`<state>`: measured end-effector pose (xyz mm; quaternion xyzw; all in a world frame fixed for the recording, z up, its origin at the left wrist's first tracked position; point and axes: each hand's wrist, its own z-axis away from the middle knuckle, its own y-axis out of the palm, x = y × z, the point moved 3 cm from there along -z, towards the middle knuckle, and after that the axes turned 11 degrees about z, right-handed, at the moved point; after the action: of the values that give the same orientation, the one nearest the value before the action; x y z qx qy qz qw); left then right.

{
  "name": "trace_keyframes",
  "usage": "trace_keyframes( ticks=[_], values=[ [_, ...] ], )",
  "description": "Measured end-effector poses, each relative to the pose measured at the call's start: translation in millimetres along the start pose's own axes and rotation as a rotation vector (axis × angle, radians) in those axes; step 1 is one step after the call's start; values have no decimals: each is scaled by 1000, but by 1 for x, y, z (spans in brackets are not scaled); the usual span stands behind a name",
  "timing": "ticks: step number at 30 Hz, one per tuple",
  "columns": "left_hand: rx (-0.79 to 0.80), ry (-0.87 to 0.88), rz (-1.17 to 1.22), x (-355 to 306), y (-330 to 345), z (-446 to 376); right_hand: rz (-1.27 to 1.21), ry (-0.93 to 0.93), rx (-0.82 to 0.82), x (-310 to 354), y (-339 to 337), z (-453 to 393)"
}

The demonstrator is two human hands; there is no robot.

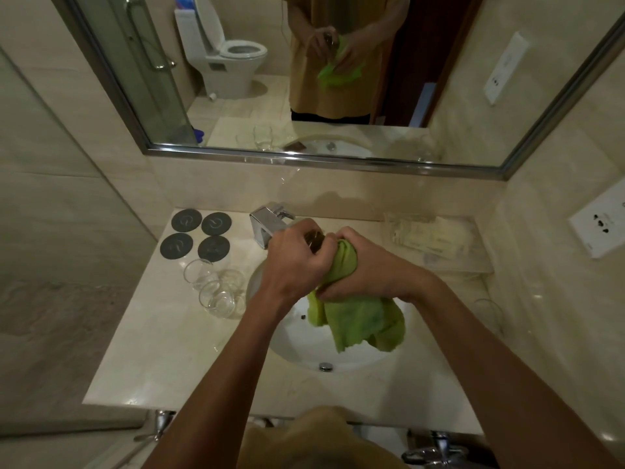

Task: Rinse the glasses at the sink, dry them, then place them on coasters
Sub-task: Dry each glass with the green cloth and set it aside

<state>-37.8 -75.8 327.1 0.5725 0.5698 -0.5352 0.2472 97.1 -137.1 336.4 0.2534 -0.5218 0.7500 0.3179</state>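
Above the white sink (297, 346), my left hand (297, 262) grips a clear glass (314, 239), mostly hidden by my fingers. My right hand (368, 269) holds a green cloth (362, 319) bunched against the glass; the rest of the cloth hangs down over the basin. Three clear glasses (216, 286) stand together on the counter left of the sink. Several dark round coasters (199, 235) lie in a square at the back left, all bare.
A chrome faucet (267, 225) stands behind the sink, just beyond my hands. A folded pale towel (433, 238) lies at the back right of the beige counter (162, 350). A wall mirror (304, 79) hangs above, and wall sockets (598, 228) sit at right.
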Motion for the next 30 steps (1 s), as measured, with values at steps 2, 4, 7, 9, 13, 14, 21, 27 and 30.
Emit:
trace_keyframes(
  ticks=[2, 4, 7, 9, 13, 14, 21, 27, 30],
  values=[
    [-45, -12, -12, 1, -2, -1, 55, -36, -151, 6, 8, 0],
    [-114, -45, -21, 2, -5, -2, 128, -81, -351, 11, 21, -1],
    [-174, -105, -16, 3, -6, -2, 229, -188, -671, 7, 41, -2],
    [-194, -145, -2, 1, -4, -2, 323, -303, -872, 0, 52, -4],
    [-208, -222, 41, 0, 0, -2, 474, -428, -1082, -9, 60, -6],
    [-205, -235, 44, 0, -1, -3, 463, -432, -1085, -8, 59, -6],
    [-219, -164, 169, 2, -12, 0, 206, -189, -537, 20, 19, -2],
    [-208, -46, 248, -7, -14, 0, -446, -122, -43, 5, 1, -6],
    [-221, -36, 267, -10, -15, 1, -578, -125, -70, 4, 11, -2]
  ],
)
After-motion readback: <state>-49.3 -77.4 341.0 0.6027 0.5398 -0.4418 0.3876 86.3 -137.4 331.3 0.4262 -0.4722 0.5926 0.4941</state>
